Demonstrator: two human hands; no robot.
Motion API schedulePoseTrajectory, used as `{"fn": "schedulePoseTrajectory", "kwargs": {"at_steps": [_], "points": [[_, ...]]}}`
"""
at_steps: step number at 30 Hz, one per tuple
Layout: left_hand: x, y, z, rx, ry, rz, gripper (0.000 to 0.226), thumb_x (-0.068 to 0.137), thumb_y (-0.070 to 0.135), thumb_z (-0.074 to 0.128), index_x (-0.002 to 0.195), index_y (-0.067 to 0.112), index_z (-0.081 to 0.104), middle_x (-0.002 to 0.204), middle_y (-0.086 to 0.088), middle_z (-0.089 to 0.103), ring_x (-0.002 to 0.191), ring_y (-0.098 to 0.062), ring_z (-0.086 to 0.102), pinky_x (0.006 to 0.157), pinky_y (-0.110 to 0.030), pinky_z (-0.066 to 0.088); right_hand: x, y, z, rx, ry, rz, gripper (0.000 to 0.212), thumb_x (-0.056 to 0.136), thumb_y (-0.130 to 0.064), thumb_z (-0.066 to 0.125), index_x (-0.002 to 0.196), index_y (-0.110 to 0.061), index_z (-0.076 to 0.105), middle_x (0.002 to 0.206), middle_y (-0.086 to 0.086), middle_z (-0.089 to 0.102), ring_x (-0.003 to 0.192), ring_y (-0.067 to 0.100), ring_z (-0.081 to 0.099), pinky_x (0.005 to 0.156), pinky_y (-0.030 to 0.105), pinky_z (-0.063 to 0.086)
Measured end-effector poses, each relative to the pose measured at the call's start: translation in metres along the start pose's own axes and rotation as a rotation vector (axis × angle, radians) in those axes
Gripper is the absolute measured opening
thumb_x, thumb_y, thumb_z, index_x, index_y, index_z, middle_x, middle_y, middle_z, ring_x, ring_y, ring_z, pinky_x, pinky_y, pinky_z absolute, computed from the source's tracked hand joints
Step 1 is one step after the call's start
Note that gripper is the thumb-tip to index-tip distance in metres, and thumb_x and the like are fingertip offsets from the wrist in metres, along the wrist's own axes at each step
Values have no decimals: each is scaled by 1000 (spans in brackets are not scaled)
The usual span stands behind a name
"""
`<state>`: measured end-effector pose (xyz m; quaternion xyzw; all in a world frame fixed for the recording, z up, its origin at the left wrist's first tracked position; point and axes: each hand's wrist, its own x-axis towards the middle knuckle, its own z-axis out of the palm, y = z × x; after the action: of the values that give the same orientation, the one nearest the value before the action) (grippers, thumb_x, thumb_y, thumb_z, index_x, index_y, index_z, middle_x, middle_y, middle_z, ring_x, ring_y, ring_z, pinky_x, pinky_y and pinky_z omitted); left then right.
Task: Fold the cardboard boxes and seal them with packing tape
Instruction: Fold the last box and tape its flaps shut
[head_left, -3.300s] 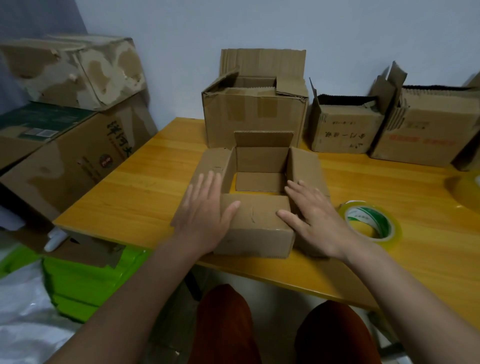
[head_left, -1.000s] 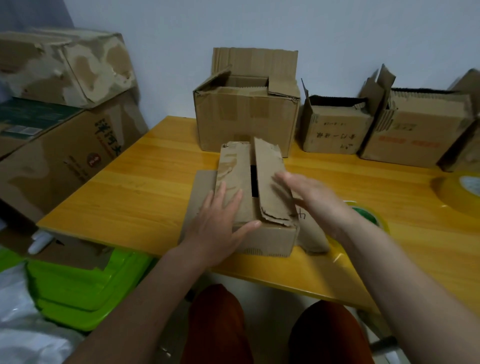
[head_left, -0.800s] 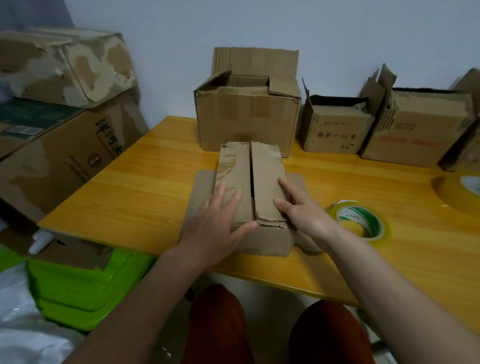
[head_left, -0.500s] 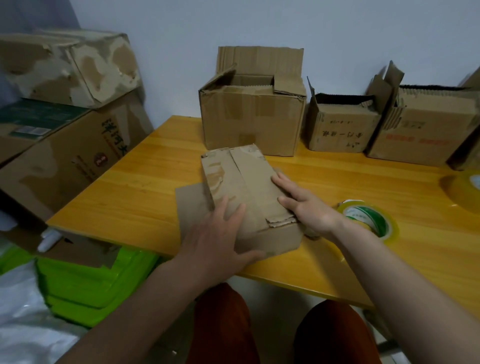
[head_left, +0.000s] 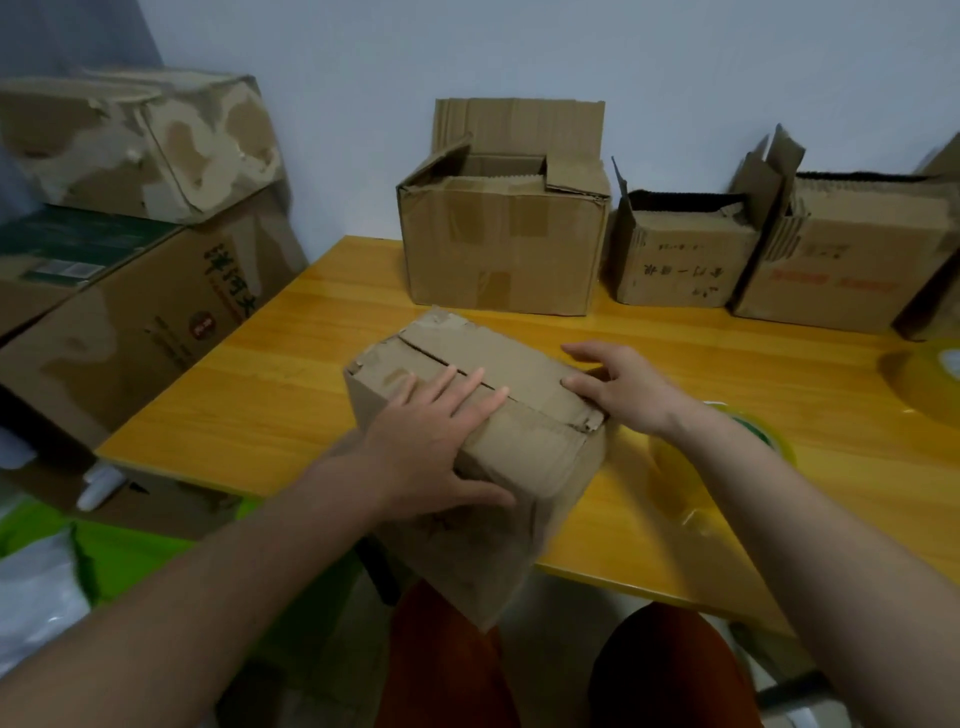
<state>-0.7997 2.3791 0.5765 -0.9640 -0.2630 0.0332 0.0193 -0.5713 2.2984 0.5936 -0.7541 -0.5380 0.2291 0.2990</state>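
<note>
A small brown cardboard box (head_left: 524, 447) sits turned at an angle at the front edge of the yellow wooden table (head_left: 260, 384), its near corner hanging over the edge. Its two top flaps are folded down and meet along a seam. My left hand (head_left: 436, 431) lies flat on the near flap, thumb down the front side. My right hand (head_left: 618, 384) grips the box's right end with fingers spread. A roll of packing tape (head_left: 727, 447) with a green core lies on the table just right of the box, partly hidden by my right wrist.
Three open cardboard boxes stand along the wall: a large one (head_left: 498, 228), a smaller one (head_left: 680, 249) and another (head_left: 852, 260). A second tape roll (head_left: 930, 384) lies at the far right. Big boxes (head_left: 124, 291) are stacked left of the table, green bags below.
The box's top flaps have been folded shut. Both hands have turned the box clockwise and pulled it toward me, so it now overhangs the table edge.
</note>
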Motion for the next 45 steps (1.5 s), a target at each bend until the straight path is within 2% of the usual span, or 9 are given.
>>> {"fn": "schedulePoseTrajectory", "kwargs": {"at_steps": [6,12,18,27,30,36,40,43,45], "points": [[28,71,-3,56,81,-261,115,63,97,9,154,27,9,159,-13,18,144,-37,17,115,-56,7,3,15,6,-71,250,64,39,99,-12,42,138,-11,46,145,9,43,133,24,38,105,27,27],[59,105,-12,200,111,-294,114,68,95,11,146,15,38,133,-21,49,126,-38,38,113,-58,10,11,27,-8,20,312,142,46,97,0,32,138,-11,48,154,2,30,143,21,23,114,29,15],[61,77,4,-44,158,-129,106,73,90,11,154,22,6,163,-6,5,149,-25,0,119,-45,-1,9,37,-11,129,326,84,39,101,-6,33,136,-11,48,144,7,42,132,20,36,107,25,25],[87,97,5,-88,126,-100,101,68,94,10,153,38,4,163,-2,5,149,-30,0,119,-47,2,7,55,-30,269,302,138,36,100,-12,39,133,-16,53,141,1,44,126,19,42,109,37,35],[92,94,4,-96,120,-89,103,64,96,4,151,41,3,163,0,4,149,-29,1,118,-47,2,-7,63,-36,349,336,151,38,101,-16,42,139,-18,45,140,3,47,128,19,44,103,31,38],[94,91,6,-58,156,-86,99,66,91,-8,151,41,3,162,0,8,148,-29,9,118,-46,6,-72,93,-36,-201,357,117,28,96,-24,51,120,-11,60,124,10,56,119,25,47,98,31,34],[93,95,3,-50,145,-88,98,68,88,-9,152,39,1,162,1,9,148,-27,10,118,-45,7,-104,105,-27,-476,109,125,66,84,-58,55,131,-12,55,140,3,46,137,19,28,115,35,16],[90,96,-1,-60,106,-76,101,65,87,-11,152,37,-1,162,3,7,148,-25,10,119,-45,4,-111,110,-29,-594,99,147,59,84,-45,64,135,-20,49,146,-1,41,143,13,19,118,44,4],[88,93,-5,-77,74,-51,101,65,86,-11,152,35,-2,162,4,6,149,-23,8,120,-44,1,-112,109,-35,-480,198,178,48,85,-35,67,129,-19,54,139,5,48,135,20,34,112,43,20]]}}
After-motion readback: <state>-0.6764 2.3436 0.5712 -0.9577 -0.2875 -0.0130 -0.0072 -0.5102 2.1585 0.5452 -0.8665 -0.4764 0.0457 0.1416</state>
